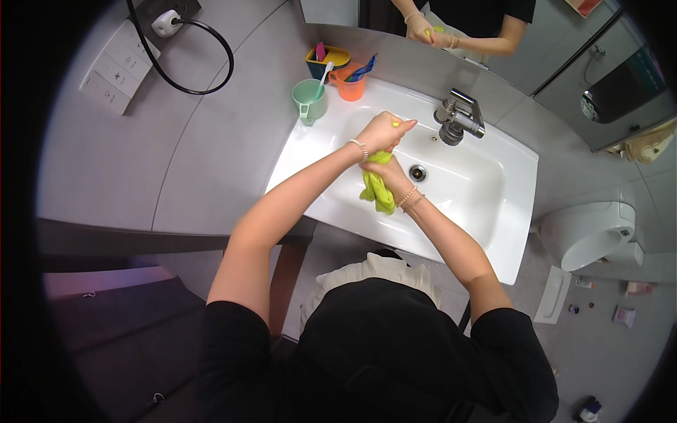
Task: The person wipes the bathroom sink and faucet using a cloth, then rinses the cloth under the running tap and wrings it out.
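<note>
Over the left part of the white sink basin (469, 190), both my hands are closed on a bright yellow-green cloth (379, 192). My left hand (382, 132) grips its upper end, with a bit of cloth showing by the thumb. Just below, my right hand (390, 174) is wrapped round the middle, and the loose end hangs down beside it. The cloth looks bunched and twisted between the two fists. Right of my hands are the drain (418, 173) and the metal faucet (458, 120); no running water shows.
A green cup (310, 101) with a toothbrush, an orange cup (350, 86) and a yellow-and-blue container (321, 67) stand at the sink's far left corner. A mirror (557, 46) hangs behind. A toilet (592, 233) is at right. A black cable (230, 63) loops from a wall socket.
</note>
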The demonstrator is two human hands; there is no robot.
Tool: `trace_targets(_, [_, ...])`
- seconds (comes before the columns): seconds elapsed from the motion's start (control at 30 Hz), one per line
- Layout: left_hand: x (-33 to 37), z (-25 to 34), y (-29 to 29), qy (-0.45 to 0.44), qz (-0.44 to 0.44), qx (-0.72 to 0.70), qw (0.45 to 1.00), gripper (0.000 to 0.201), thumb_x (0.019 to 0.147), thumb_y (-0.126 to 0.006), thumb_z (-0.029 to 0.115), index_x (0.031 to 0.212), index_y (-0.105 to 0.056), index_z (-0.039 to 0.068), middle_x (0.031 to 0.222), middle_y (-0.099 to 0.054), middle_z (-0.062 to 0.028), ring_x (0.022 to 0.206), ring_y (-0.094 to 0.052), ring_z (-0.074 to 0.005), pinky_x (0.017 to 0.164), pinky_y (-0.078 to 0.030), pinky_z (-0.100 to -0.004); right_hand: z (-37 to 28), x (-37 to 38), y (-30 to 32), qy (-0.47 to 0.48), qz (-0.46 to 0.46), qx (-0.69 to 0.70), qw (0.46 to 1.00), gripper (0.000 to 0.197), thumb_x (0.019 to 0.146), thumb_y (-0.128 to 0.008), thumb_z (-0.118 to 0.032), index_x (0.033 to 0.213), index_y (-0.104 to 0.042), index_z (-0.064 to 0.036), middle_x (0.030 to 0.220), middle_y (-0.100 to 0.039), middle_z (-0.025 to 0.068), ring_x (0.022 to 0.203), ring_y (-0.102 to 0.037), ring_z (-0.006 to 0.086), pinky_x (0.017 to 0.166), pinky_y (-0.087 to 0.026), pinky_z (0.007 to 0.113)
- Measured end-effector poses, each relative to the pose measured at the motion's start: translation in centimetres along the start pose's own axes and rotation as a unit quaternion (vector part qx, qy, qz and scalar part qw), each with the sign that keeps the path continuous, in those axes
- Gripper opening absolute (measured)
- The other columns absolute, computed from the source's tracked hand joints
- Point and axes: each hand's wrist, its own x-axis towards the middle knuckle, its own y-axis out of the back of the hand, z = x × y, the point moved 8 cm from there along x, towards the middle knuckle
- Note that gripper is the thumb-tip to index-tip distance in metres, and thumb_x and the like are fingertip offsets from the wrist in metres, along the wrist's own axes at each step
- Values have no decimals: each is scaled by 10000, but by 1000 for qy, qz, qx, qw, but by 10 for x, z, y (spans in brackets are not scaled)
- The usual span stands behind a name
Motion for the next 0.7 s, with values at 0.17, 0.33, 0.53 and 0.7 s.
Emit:
trace_targets(0.17, [42, -61, 18, 33, 234, 364, 901, 407, 853, -475, 334, 686, -621, -7, 714, -620, -211, 672, -627, -319, 640, -492, -392, 64, 29, 44, -106, 182, -53, 976, 163, 790, -577, -172, 873, -540, -37, 764, -576, 43, 683, -563, 132, 568, -455, 284])
trace_targets(0.33, [58, -88, -8, 81, 246, 377, 889, 414, 860, -443, 346, 751, -645, 1, 784, -609, -241, 774, -604, -374, 723, -483, -429, 91, 37, 83, -26, 268, -118, 956, 208, 791, -577, -218, 895, -543, -42, 779, -581, 38, 683, -556, 126, 580, -457, 285])
trace_targets(0.53, [58, -104, 6, 154, -9, 0, 988, 570, 820, -421, 555, 921, -599, 23, 914, -616, -184, 843, -609, -293, 791, -458, -391, 45, 11, 48, -110, 59, 59, 990, 248, 781, -572, -296, 865, -535, -66, 650, -506, 7, 519, -458, 114, 475, -380, 236])
trace_targets(0.7, [-20, -4, -43, 9, -294, -478, 827, 960, 669, -342, 775, 1340, -252, 95, 1290, -383, -202, 1124, -442, -368, 957, -328, -480, -33, -47, -32, -98, -277, 527, 798, 360, 841, -479, -378, 1017, -496, -65, 591, -396, 6, 495, -370, 118, 500, -337, 262])
